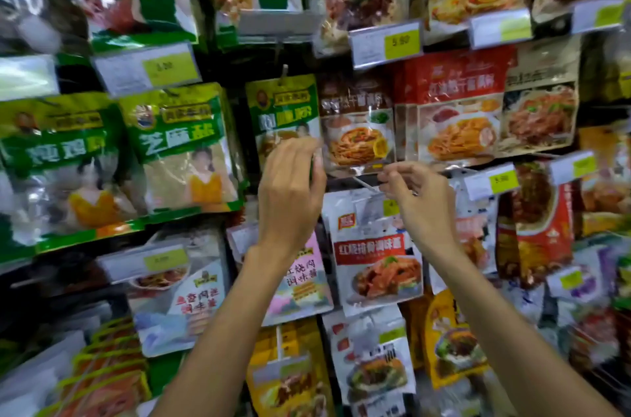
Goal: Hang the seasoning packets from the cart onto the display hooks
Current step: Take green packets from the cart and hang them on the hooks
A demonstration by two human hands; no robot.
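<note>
A brown seasoning packet (pixel 356 129) with a noodle picture hangs in the middle row of the display wall. It sits between a green packet (pixel 283 109) and a red one (pixel 454 109). My left hand (pixel 290 191) is raised, and its fingertips pinch the brown packet's lower left edge, in front of the green packet. My right hand (pixel 420 194) pinches at the packet's lower right corner. A metal hook (pixel 365 185) with a clear price tag holder juts out just under those fingers. The cart is out of view.
Hanging packets cover the whole wall in rows: green ones (pixel 181 147) to the left, white and red ones (pixel 375 256) below my hands, and noodle-sauce packets (pixel 539 116) to the right. Yellow price tags (pixel 401 41) stick out on the hook ends.
</note>
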